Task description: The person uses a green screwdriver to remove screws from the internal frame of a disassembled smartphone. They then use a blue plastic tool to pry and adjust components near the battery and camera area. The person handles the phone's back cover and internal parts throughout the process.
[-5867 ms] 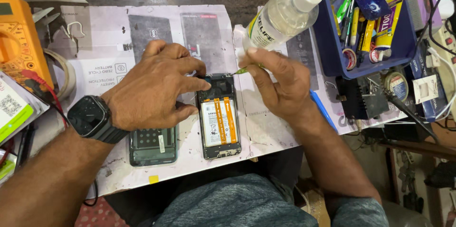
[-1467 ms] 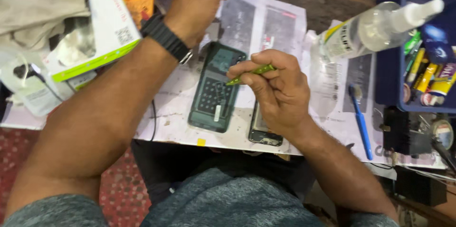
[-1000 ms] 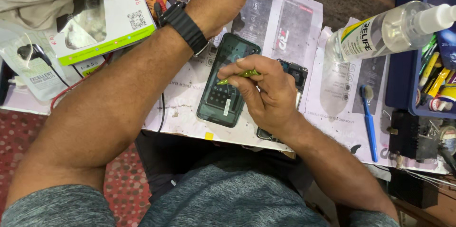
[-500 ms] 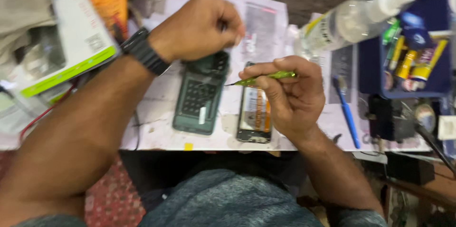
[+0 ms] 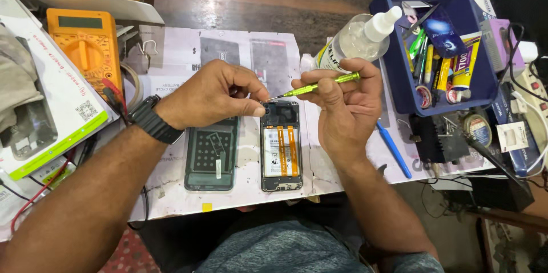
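Head view: right hand [image 5: 342,107] gripping green screwdriver [image 5: 317,85], tip at top edge of opened phone [image 5: 281,146] lying on tabletop [image 5: 240,10] between both hands; left hand [image 5: 214,93] pinched closed beside that tip, contents unclear; removed back cover [image 5: 211,153] below left hand; blue tray [image 5: 399,79] beyond right hand.
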